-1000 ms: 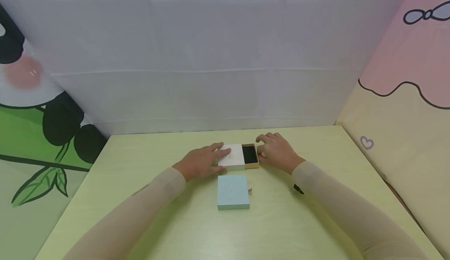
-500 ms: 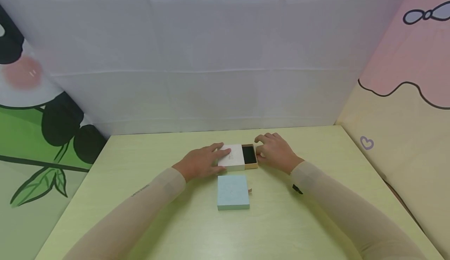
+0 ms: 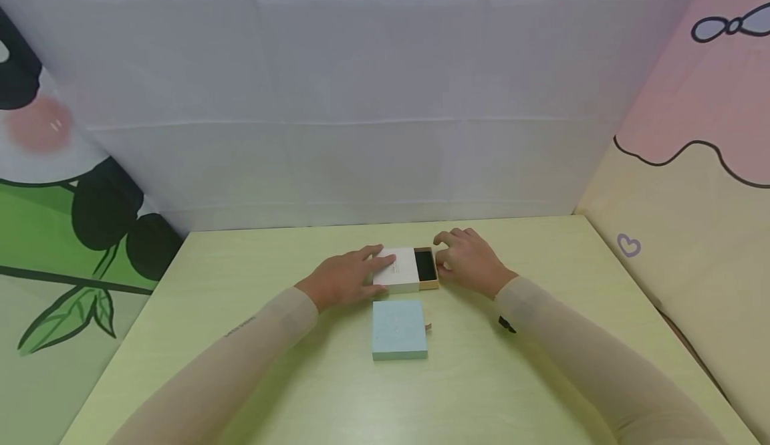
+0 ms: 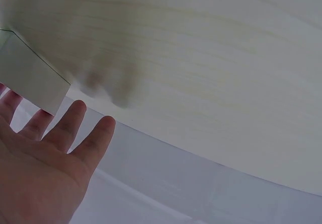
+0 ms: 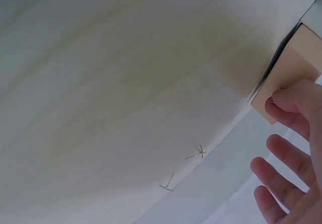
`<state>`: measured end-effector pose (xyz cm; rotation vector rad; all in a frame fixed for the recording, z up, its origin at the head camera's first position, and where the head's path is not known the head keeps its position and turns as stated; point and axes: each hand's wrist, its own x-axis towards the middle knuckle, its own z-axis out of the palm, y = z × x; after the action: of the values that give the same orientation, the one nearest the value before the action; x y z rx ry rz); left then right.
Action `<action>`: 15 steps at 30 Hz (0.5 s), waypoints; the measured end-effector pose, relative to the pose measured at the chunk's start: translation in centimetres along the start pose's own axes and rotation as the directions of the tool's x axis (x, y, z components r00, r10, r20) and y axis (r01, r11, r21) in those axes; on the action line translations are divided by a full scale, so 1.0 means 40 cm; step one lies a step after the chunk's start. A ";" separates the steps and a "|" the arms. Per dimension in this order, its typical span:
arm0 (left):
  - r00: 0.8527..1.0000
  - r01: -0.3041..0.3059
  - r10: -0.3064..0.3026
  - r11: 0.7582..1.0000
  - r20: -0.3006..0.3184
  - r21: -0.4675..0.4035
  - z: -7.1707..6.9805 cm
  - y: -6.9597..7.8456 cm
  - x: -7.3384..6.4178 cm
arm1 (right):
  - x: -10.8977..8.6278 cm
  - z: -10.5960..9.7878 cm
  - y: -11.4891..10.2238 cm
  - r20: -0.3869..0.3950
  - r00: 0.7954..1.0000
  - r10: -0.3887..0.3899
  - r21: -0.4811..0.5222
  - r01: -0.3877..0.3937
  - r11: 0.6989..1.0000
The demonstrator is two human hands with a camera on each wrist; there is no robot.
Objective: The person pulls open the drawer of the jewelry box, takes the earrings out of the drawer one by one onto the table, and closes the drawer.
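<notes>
A white drawer box [image 3: 404,272] lies on the table, its tan drawer [image 3: 436,278] with a black inside partly out to the right. My left hand [image 3: 344,278] rests on the white sleeve, fingers spread over its top and left side, thumb by the near edge. In the left wrist view those fingers look straight beside the box's end [image 4: 34,73]. At the drawer's outer end, my right hand [image 3: 472,262] pinches a small pull tab, mostly hidden, between thumb and index finger. Its other fingers are loosely bent away from the tan drawer face [image 5: 293,63].
Nearer to me lies a light blue box [image 3: 399,329] with a short brown tab [image 3: 428,327] on its right side. A white cloth wall [image 3: 373,97] stands behind the table [image 3: 301,398], with printed panels at both sides.
The drawer has slid slightly left into the white sleeve, and my right hand has moved left with it. My left hand and the blue box have stayed in place.
</notes>
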<state>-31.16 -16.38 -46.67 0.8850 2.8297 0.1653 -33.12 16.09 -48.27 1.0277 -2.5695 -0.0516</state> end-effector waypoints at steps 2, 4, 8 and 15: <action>1.000 0.003 -0.003 1.000 0.000 -0.003 0.000 0.000 -0.001 | 0.001 -0.001 -0.002 -0.002 1.000 0.001 0.000 -0.001 1.000; 1.000 0.005 -0.005 1.000 -0.001 -0.006 0.000 0.000 -0.001 | 0.001 -0.002 -0.003 0.000 1.000 0.002 -0.001 -0.002 1.000; 1.000 0.004 -0.004 1.000 -0.002 -0.006 0.001 0.000 0.000 | 0.002 -0.003 -0.006 0.006 1.000 0.006 0.010 -0.006 1.000; 1.000 0.002 -0.002 1.000 0.001 -0.002 -0.001 0.003 -0.001 | 0.006 -0.004 -0.011 0.002 1.000 0.005 0.017 -0.005 1.000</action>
<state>-31.07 -16.33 -46.60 0.8821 2.8289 0.1676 -32.92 15.62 -48.12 1.0283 -2.5789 -0.0294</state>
